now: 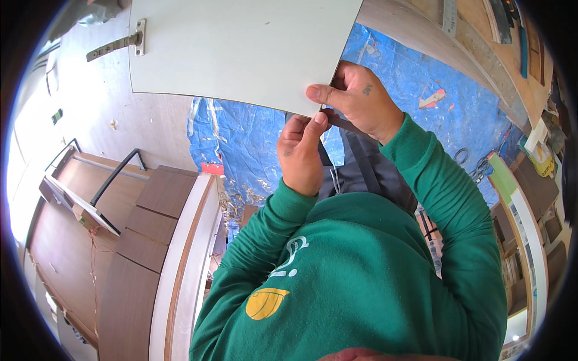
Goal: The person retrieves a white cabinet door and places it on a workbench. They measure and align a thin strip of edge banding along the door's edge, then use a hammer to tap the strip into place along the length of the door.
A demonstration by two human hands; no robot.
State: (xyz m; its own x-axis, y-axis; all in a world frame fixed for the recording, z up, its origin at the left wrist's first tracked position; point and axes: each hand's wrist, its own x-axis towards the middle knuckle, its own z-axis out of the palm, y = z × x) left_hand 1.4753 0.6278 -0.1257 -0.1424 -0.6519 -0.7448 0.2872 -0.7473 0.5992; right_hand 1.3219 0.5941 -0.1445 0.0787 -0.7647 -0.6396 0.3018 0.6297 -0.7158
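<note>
Left hand (299, 153) has thumb and forefinger pinched shut on a thin dark strip (346, 123) right at the lower corner of the pale panel (241, 48). Right hand (356, 99), at about 1 o'clock from the left, is clamped on that same corner, thumb pressed across the panel's face. The panel itself fills the 12 o'clock part of the view, with a metal hinge (117, 43) up at its 10 o'clock corner. My take: keep the strip flush with the edge and the pull low and steady, since a corner start like this drifts or tears easily. Blue tarp (253, 138) behind, wooden cabinet (120, 240) at 8 o'clock.
</note>
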